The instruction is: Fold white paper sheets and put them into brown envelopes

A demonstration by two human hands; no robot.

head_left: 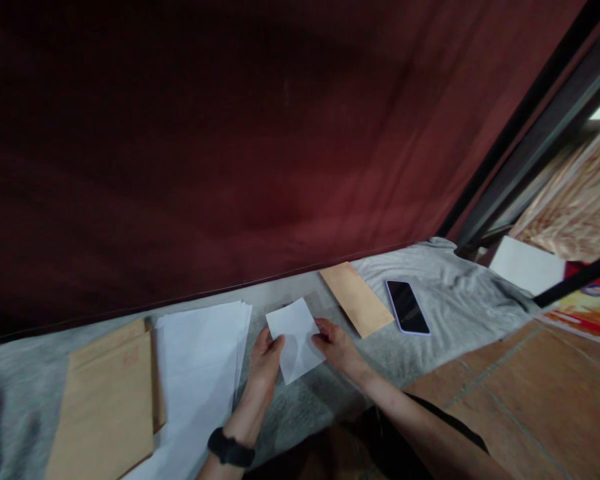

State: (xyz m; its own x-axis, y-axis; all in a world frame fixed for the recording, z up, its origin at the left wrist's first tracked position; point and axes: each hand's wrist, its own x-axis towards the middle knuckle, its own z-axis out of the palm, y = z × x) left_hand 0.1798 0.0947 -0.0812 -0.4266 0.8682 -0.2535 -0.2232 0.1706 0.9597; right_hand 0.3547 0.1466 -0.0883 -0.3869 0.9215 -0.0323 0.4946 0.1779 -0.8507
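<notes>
A small white sheet of paper [296, 343], perhaps folded, is held between my two hands above the grey cloth. My left hand [265, 357] pinches its left edge, thumb on top. On the opposite edge, my right hand [336, 343] grips it with the thumb over the paper. To the left lies a stack of white paper [203, 353], partly under a pile of brown envelopes [107, 393]. A single brown envelope [356, 297] rests just beyond my right hand. My fingers behind the sheet are hidden.
A phone with a purple edge [408, 307] lies on the grey cloth [455, 287] at the right. Behind rises a dark red wall-like surface [280, 167]. A white box-like object [527, 263] stands beyond dark metal bars, above a tiled floor [555, 393].
</notes>
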